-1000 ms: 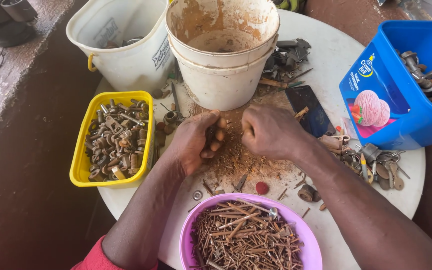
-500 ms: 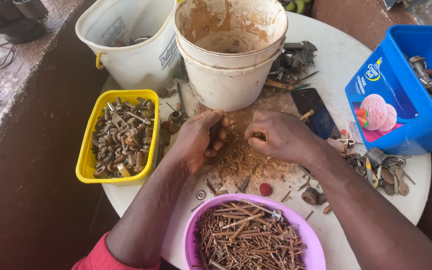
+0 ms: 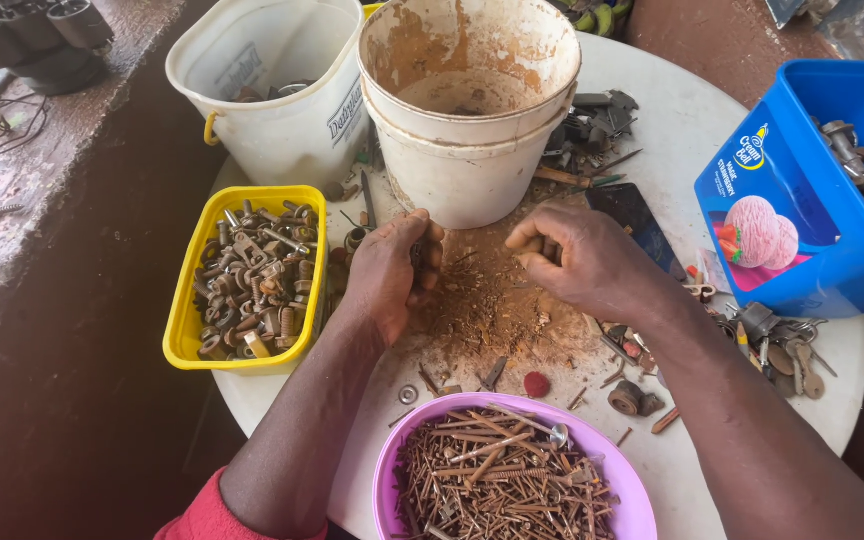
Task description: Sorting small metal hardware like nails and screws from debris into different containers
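Head view looked down on a round white table (image 3: 692,130) where the person's left hand (image 3: 392,275) and right hand (image 3: 577,260) worked over a patch of rust-brown dust and grit (image 3: 492,310) lying between them at the table's middle. The left hand rested on its outer edge at the left side of the patch, fingers curled inward into a loose fist; whether anything lay inside could not be told. The right hand hovered at the patch's upper right with fingertips bunched together as if pinching, though no object between them could be made out. Just behind both hands stood a stack of stained white plastic buckets (image 3: 467,120), and left of it a cleaner white plastic bucket with a yellow handle mount (image 3: 272,110). A yellow rectangular plastic tub of rusty bolts and nuts (image 3: 247,280) sat just beside the left wrist. Near the table's front edge, a pink-purple round plastic bowl heaped with rusty nails (image 3: 507,475) lay between the forearms. A blue plastic ice-cream tub holding metal parts (image 3: 812,200) stood at the right, with loose rusty hardware (image 3: 772,335) scattered near it.
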